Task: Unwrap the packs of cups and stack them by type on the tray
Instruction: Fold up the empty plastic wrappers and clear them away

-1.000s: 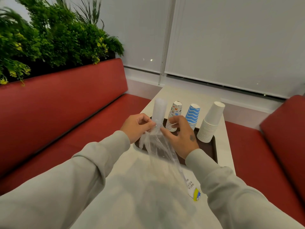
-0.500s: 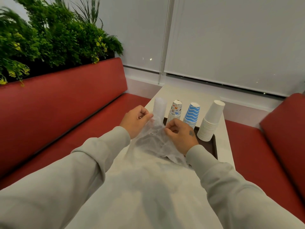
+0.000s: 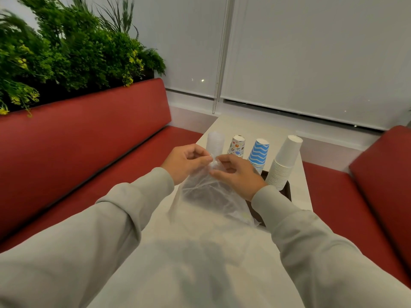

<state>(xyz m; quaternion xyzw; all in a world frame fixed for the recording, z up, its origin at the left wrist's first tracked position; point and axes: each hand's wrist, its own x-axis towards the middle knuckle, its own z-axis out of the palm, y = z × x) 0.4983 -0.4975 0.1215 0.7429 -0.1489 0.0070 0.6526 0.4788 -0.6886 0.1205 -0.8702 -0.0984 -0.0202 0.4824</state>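
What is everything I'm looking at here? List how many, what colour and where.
benches: two, red, left and right
table: one, white, between benches
tray: one, dark brown, on table
clear cup stack: one, see-through, left end of tray
patterned cup stack: one, multicoloured, second along
blue wavy cup stack: one, blue-white, third along
white cup stack: one, white, right end of tray
plastic wrapper: one, clear, held above tray
plants: several, green, behind left bench
blinds: two, pale grey, far wall
sleeves: two, grey, foreground
left hand: one, pinching plastic wrapper's top
right hand: one, pinching plastic wrapper's top
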